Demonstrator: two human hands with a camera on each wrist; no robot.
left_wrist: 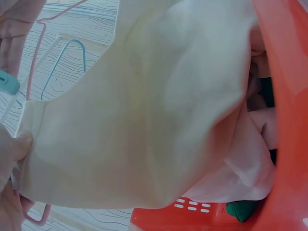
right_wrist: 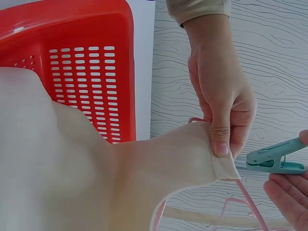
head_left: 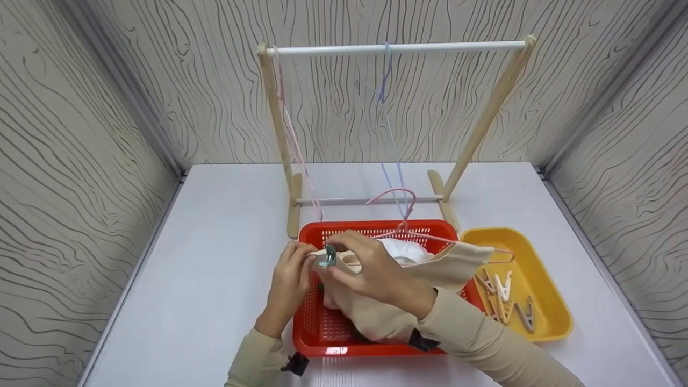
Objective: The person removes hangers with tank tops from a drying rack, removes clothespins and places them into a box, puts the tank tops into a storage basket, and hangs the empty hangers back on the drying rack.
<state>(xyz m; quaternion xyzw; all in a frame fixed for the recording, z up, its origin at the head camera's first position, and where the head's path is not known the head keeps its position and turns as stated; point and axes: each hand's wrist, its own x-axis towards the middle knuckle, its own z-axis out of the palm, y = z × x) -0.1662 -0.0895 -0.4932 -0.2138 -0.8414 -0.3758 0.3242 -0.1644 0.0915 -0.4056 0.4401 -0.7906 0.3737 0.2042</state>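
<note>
My left hand point(head_left: 290, 282) pinches one shoulder of a beige sleeveless top point(head_left: 376, 317) between thumb and fingers, together with the end of the pink hanger point(right_wrist: 250, 202) inside it. In my right hand point(head_left: 376, 271) a teal clothespin point(right_wrist: 274, 161) is gripped by its handles, just beside that shoulder. The right wrist view shows a small gap between the clothespin and the cloth. The hanger's hook points up, and its other end pokes out of the top's far shoulder. Cloth hangs down over the red basket point(head_left: 306, 344).
White, pink and dark green cloth lies in the basket. On its right stands a yellow tray point(head_left: 559, 317) with several clothespins point(head_left: 504, 287). Behind is a wooden rack point(head_left: 486, 121) with a white rod point(head_left: 457, 47), from which a pink hanger point(head_left: 295, 140) and a blue hanger point(head_left: 382, 88) hang.
</note>
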